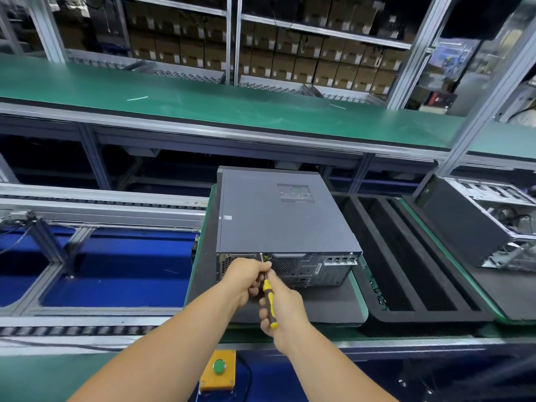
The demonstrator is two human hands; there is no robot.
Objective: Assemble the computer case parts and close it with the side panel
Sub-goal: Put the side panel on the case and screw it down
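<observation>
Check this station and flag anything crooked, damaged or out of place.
Nothing stands out. The side panel sits flush on the computer case, which lies square on its pad. The right hand grips the screwdriver at the rear edge; the left hand steadies the shaft.

The rear face of the computer case [285,224] is blocked at its upper left by the left hand [246,278], the right hand [282,307] and the screwdriver [268,297] held between them. Free room is left above the closed side panel [269,204]. To the right, a ribbed black foam tray [406,256] and an open chassis [481,219] are set in the way.
</observation>
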